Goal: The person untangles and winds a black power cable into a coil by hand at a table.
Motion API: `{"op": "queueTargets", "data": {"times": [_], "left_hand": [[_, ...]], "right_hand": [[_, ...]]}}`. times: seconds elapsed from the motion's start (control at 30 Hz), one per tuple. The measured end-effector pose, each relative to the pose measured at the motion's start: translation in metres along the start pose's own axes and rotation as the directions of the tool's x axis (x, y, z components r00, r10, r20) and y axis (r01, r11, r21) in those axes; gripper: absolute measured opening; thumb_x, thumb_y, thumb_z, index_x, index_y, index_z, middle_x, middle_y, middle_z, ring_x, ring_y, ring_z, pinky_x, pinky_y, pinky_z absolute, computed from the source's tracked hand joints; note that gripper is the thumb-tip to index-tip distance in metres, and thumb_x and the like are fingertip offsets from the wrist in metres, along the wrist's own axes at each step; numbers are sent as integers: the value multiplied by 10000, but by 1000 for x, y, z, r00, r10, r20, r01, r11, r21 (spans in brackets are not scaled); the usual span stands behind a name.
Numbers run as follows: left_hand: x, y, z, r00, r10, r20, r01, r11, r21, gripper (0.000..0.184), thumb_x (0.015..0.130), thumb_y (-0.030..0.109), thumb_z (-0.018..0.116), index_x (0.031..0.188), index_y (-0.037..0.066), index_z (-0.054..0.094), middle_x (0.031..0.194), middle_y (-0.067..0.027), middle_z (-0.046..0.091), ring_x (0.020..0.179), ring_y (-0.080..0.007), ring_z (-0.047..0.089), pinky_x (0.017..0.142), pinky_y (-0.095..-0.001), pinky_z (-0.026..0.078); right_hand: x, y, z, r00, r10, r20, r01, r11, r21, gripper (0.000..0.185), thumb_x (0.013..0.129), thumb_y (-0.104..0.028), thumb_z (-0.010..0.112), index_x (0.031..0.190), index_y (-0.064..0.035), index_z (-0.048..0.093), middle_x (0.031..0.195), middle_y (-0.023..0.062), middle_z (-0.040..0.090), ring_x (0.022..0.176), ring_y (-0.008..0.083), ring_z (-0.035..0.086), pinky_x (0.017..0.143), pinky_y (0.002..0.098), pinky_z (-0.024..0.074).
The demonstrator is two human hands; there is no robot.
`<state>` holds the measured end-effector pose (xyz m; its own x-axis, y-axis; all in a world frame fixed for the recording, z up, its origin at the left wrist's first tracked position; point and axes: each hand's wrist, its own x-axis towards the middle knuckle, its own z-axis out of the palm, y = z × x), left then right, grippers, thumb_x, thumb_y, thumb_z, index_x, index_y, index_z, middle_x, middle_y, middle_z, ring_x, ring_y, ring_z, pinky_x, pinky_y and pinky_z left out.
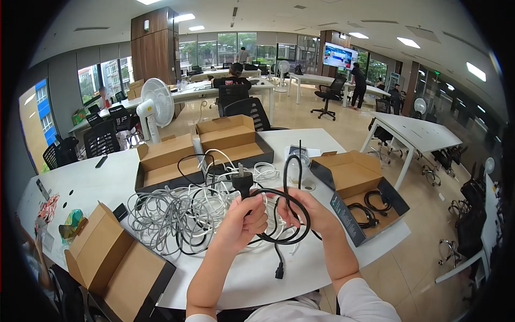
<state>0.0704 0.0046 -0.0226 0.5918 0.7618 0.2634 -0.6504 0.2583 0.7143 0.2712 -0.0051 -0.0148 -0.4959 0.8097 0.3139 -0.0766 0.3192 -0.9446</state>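
Observation:
A black power cord (306, 228) is partly wound into a loop between my hands, above the white table. My left hand (248, 217) is closed around it just below the plug (242, 181), whose metal prongs point up. On the other side of the loop, my right hand (307, 211) grips the cord with bent fingers. The cord's other connector (279, 270) hangs down below the loop. Behind and left of my hands lies a tangled heap of grey and white cables (174, 217), with some black ones among them.
At right, an open box (356, 185) holds coiled black cords (363, 216). Open cardboard boxes stand at back (230, 140) and front left (115, 257). A clear plastic container (298, 170) sits behind my right hand. Another person's arm shows at far left. Beyond are a fan (156, 104), chairs and people.

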Motion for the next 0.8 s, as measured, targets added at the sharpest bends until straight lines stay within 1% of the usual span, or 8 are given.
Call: {"op": "queueTargets", "data": {"times": [0.2,0.3,0.33,0.43,0.47,0.57,0.67,0.8], "left_hand": [[-5,6,5,979,122,-166,-122,993,10,251,984,193,487,756,137,398,518,80,244,415,-38,222,398,-235,172],[-3,12,1,972,136,-190,-133,991,29,249,980,183,495,757,140,394,529,82,243,414,-36,222,394,-232,165],[-3,12,1,967,122,-226,-119,993,29,121,946,126,545,892,131,438,561,84,286,429,-35,251,402,-226,180],[1,1,3,932,135,-337,-42,961,272,191,922,130,584,1068,95,465,624,75,382,458,-23,297,411,-216,205],[2,-1,2,923,173,-343,-67,952,299,218,918,131,589,1096,87,470,640,71,406,466,-21,312,415,-212,214],[2,1,3,933,220,-285,-99,918,385,182,928,134,585,1066,86,476,627,70,360,468,-24,279,426,-217,187],[0,7,2,947,238,-214,-126,893,432,147,954,181,585,905,51,536,549,76,338,448,-30,263,419,-231,193],[-6,16,-2,968,186,-168,-115,925,362,202,957,214,590,887,33,534,546,66,346,446,-39,266,420,-231,194]], "right_hand": [[-3,4,-6,987,-150,-51,157,966,206,885,894,-631,472,1450,20,247,878,17,527,696,73,514,569,192,436],[-7,-10,-2,996,-91,7,91,993,-81,855,895,-605,514,1447,6,283,883,2,520,668,76,487,623,226,442],[-9,-11,8,998,3,-68,-5,999,-38,625,945,-339,602,1408,7,364,789,-29,476,662,55,442,583,212,377],[-5,-4,10,999,36,26,-22,911,-413,424,958,-233,571,1315,-18,490,675,-58,418,610,51,376,537,222,335],[-6,-4,16,999,17,-38,-29,939,-341,311,947,-167,559,1224,-26,572,623,-56,383,580,58,336,527,231,291],[-5,-3,14,984,57,-168,-118,918,-379,308,931,-138,579,1212,-13,569,683,-53,482,615,34,420,541,220,358],[0,6,11,958,-90,-274,35,980,-197,308,924,-111,589,1200,21,552,844,21,602,720,64,556,624,216,475],[2,1,10,931,-166,-325,140,985,-101,291,958,-156,559,1197,9,530,791,35,595,691,94,568,650,229,462]]}}
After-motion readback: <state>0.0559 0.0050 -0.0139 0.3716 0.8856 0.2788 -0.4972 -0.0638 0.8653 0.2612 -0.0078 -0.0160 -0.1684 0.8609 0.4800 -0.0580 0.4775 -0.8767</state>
